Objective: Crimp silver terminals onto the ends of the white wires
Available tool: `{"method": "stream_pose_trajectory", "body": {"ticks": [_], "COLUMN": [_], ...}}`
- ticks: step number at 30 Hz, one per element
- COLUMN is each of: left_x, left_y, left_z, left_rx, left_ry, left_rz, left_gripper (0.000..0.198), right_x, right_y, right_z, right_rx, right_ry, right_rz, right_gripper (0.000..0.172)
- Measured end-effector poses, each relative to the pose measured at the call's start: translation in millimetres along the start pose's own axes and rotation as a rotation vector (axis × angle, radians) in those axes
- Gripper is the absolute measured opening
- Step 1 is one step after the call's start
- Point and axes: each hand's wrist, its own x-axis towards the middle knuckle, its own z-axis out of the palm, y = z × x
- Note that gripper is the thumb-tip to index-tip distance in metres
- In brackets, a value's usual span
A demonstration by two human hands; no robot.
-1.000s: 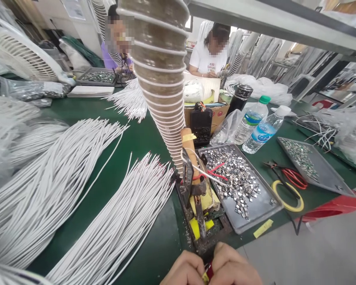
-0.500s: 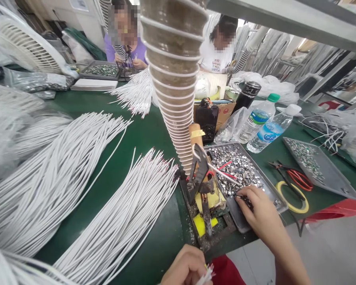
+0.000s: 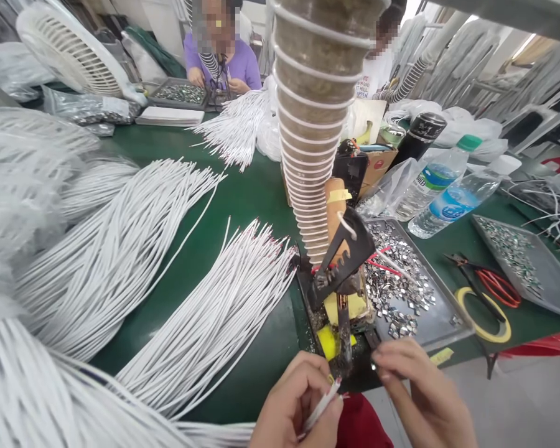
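Observation:
Near the table's front edge, my left hand (image 3: 292, 398) is closed around white cable (image 3: 324, 403), with its reddish wire ends sticking up past my fingers. My right hand (image 3: 422, 392) pinches a small shiny metal piece (image 3: 373, 366) between thumb and fingertips, just right of the left hand. Directly beyond both hands stands a dark, grimy work stand (image 3: 343, 333) with a black notched bracket (image 3: 338, 267) and yellow pads. Right of it lies a grey tray (image 3: 441, 326) holding many small silvery pieces (image 3: 396, 283).
Bundles of white cables (image 3: 214, 311) cover the left side. A ribbed hose (image 3: 315, 124) comes down to the stand. Water bottles (image 3: 457, 202), pliers (image 3: 485, 277), yellow tape (image 3: 504, 333) and a second tray (image 3: 555, 292) are at right. A person in purple (image 3: 247, 59) works opposite.
My right hand has come out of the tray toward my left hand, now with a small metal piece at its fingertips. The left hand, with the cable, has risen further into view.

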Motion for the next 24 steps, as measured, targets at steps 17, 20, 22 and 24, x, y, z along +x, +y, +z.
{"method": "stream_pose_trajectory", "body": {"ticks": [17,20,22,24], "left_x": [2.9,5.1,6.7,8.1], "left_y": [25.3,27.9,28.9,30.1], "left_z": [4.1,5.2,5.6,5.8], "left_rx": [-0.117,-0.122,-0.116,-0.103], "left_ry": [-0.039,-0.023,-0.006,0.012], "left_rz": [-0.14,-0.155,-0.165,-0.178], "left_gripper": [0.037,0.04,0.042,0.044], "right_x": [1.1,-9.0,-16.0,-21.0], "right_y": [-20.5,-13.4,-6.8,-1.1], "right_z": [12.6,10.2,9.3,9.4], "right_rx": [0.055,-0.008,-0.047,-0.055], "right_ry": [-0.043,-0.059,-0.035,-0.013], "right_rz": [-0.142,-0.14,-0.159,-0.189], "right_gripper": [0.01,0.014,0.021,0.024]}}
